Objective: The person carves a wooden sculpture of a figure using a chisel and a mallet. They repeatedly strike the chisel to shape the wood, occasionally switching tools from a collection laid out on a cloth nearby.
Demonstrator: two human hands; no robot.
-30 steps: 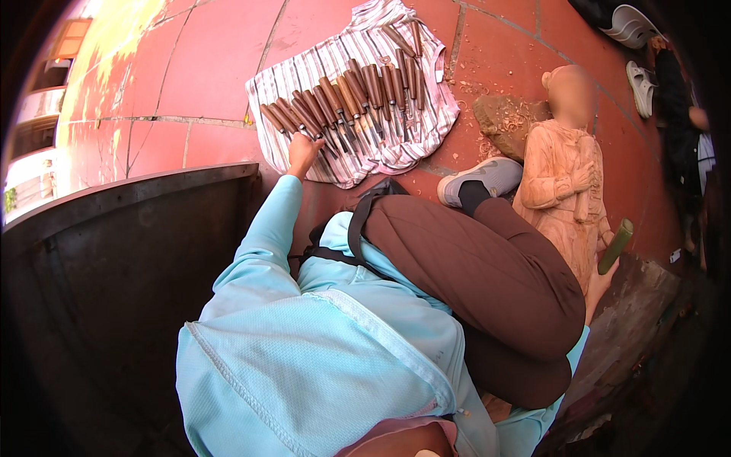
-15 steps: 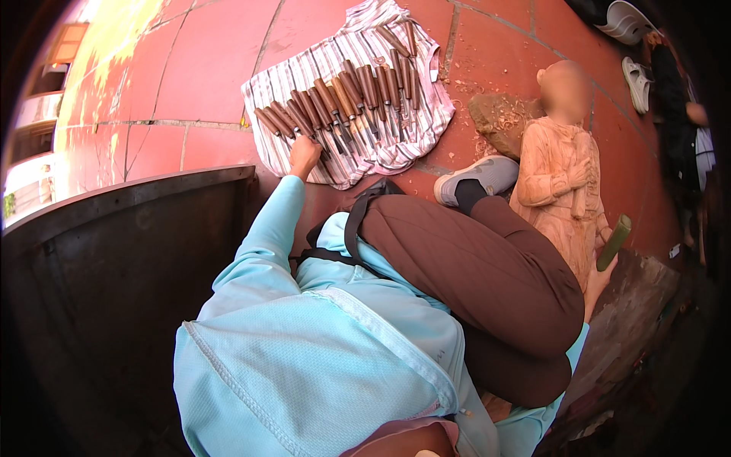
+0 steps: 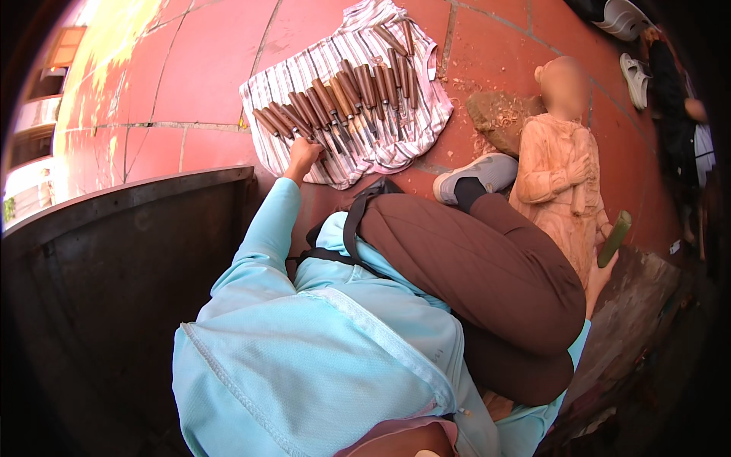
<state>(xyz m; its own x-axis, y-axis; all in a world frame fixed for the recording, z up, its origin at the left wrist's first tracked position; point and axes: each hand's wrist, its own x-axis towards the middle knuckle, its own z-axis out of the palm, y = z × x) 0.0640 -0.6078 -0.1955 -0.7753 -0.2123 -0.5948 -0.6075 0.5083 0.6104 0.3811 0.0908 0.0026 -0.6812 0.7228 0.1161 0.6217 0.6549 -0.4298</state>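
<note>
My left hand (image 3: 304,154) reaches down to the near ends of the leftmost carving chisels (image 3: 279,119). Its fingers are bent together, and whatever is between them is hidden. Several more chisels with brown wooden handles (image 3: 368,85) lie in a row, blades toward me, on a striped cloth garment (image 3: 344,44). At the right, past my knee, my right hand (image 3: 601,279) is closed around a green rod-like piece (image 3: 614,238) that sticks up from it. Beside that hand lies a carved wooden figure (image 3: 553,179) in pale orange wood, its hands carved at the chest.
A brown block with wood shavings (image 3: 499,122) sits by the figure and my grey shoe (image 3: 495,172). A dark metal panel (image 3: 129,305) rises at my left. Under my right arm is a worn board (image 3: 632,320). White shoes (image 3: 634,81) and a dark-clothed person (image 3: 670,129) are farther right.
Almost nothing differs. The whole view has shifted very slightly, and both hands stay where they were.
</note>
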